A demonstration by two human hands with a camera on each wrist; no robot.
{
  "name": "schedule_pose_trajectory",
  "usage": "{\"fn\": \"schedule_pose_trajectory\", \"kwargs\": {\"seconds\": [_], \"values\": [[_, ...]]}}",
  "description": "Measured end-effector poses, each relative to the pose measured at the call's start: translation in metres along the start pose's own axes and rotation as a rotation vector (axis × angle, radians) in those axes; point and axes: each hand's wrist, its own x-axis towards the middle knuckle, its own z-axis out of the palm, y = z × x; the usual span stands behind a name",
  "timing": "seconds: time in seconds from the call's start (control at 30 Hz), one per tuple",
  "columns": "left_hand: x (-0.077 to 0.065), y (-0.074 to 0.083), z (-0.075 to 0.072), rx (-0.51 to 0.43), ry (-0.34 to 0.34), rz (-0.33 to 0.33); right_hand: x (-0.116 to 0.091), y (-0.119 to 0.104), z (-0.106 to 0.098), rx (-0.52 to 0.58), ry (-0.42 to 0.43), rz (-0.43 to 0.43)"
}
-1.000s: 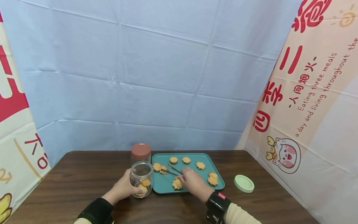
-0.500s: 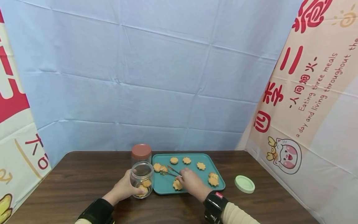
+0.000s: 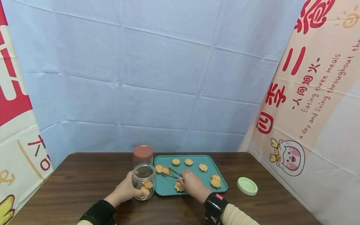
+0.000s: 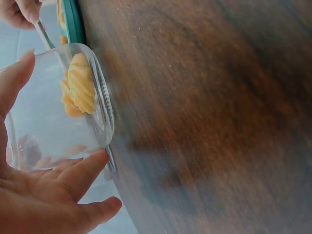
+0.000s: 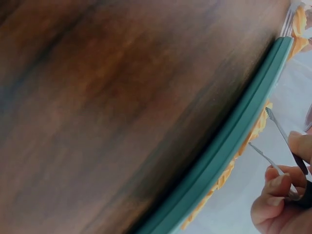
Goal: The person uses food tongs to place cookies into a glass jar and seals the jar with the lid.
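Note:
My left hand (image 3: 125,191) grips a clear jar (image 3: 142,174) with no lid on, thumb and fingers around its sides. Several cookies (image 4: 80,85) lie in the bottom of the jar. With my right hand (image 3: 194,184) I hold small metal tongs (image 5: 280,127), their arms spread apart. The tips are over the left part of the teal tray (image 3: 199,158), at a ridged cookie (image 3: 165,170) beside a rounder cookie (image 3: 158,169). Whether the tips touch that cookie, I cannot tell. Further cookies are spread over the tray, one near my right fingers.
Behind the held jar stands another clear jar with a reddish-brown lid (image 3: 143,152). A pale green round lid (image 3: 247,186) lies to the right of the tray. Everything rests on a dark wooden table (image 3: 84,178), with a pale blue cloth (image 3: 157,78) hanging behind it.
My right hand and the tongs have shifted slightly left and nearer to me, around the ridged cookie. My left hand keeps hold of the jar, which stays in place.

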Motion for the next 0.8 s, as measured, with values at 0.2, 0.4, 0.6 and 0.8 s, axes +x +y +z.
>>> {"fn": "schedule_pose_trajectory", "kwargs": {"seconds": [0.2, 0.4, 0.6, 0.8], "values": [[0.001, -0.002, 0.001, -0.002, 0.003, 0.001, 0.001, -0.001, 0.004, -0.063, 0.02, 0.007], [0.001, -0.002, 0.001, -0.002, 0.004, 0.017, 0.0, 0.001, 0.005, -0.141, 0.077, -0.054], [0.0, -0.002, 0.001, 0.003, 0.007, 0.039, -0.005, 0.005, 0.001, -0.136, 0.145, -0.121], [-0.001, -0.002, 0.001, 0.012, 0.008, 0.041, -0.01, 0.006, -0.005, -0.132, 0.158, -0.118]]}}
